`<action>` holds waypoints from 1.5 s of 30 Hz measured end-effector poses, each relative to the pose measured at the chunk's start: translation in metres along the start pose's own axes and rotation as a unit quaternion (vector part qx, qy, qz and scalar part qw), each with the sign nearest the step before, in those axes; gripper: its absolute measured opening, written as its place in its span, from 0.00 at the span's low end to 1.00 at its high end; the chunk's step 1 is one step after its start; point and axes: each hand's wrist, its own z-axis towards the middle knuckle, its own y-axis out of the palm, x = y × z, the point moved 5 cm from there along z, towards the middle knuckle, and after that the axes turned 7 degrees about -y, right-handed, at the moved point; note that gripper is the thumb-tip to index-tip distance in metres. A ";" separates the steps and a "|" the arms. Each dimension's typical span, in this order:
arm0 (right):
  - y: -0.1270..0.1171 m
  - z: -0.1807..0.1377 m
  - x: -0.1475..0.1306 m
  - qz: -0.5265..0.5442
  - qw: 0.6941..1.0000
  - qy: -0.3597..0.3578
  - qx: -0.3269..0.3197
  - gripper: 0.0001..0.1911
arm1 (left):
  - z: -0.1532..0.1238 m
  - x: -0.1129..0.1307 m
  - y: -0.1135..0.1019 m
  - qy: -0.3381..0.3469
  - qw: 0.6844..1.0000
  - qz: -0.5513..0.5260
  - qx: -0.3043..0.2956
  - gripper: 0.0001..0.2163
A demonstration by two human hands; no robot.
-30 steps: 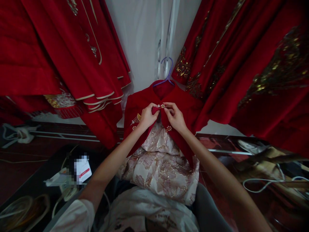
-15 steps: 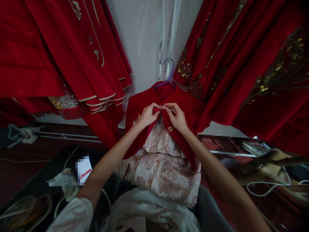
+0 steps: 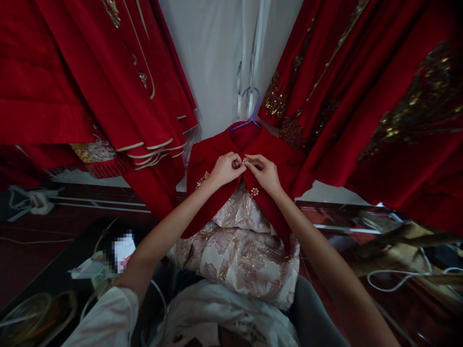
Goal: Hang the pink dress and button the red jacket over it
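Note:
A red jacket (image 3: 217, 144) hangs in front of me on a purple hanger (image 3: 253, 108). At its neck opening, my left hand (image 3: 228, 169) and my right hand (image 3: 265, 172) meet with fingers pinched around a beaded flower button (image 3: 245, 161). Part of the button and the jacket edge are hidden under the fingers. Lower on the right front edge sits a second beaded flower button (image 3: 254, 193). A gold and silver ornament (image 3: 203, 179) decorates the left side. Beneath the jacket a pale pink brocade garment (image 3: 246, 255) spreads down to my lap.
Red garments with sequins hang on the left (image 3: 83, 72) and right (image 3: 361, 96). A dark table (image 3: 43, 270) at lower left bears a partly blurred lit screen (image 3: 123, 250). A white cable (image 3: 394, 282) and clutter lie at lower right.
My hands have drawn closer together over the upper button, and my left fingers have curled in tighter. Less of the button shows now. The jacket's front edges meet more closely at the neck.

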 end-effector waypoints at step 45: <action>-0.029 -0.059 -0.083 0.172 0.941 0.199 -0.211 0.15 | -0.100 0.001 -0.006 -0.334 0.806 -0.447 0.197 0.11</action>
